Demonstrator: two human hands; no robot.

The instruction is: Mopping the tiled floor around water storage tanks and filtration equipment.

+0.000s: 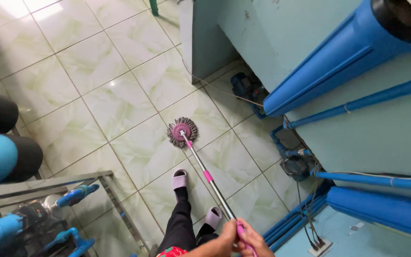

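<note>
on the glossy green tiled floor (120, 104) the mop (182, 131) rests ahead of the slippers (180, 179), light and stiff, both hands' fingers (250, 240) wrapped around its pink handle end.

A tiled utility room: blue filter housings (343, 52), blue pipes (367, 101) and a small pump (244, 86) line pale green walls (381, 138), dumbbells (74, 195) racked opposite.

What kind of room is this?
Probably a utility or pump corner of a tiled room. A big blue cylinder-shaped water filter housing and blue plastic pipes run along the pale wall, and both hands hold a metal-handled round mop on the glossy green-white floor tiles.
</note>
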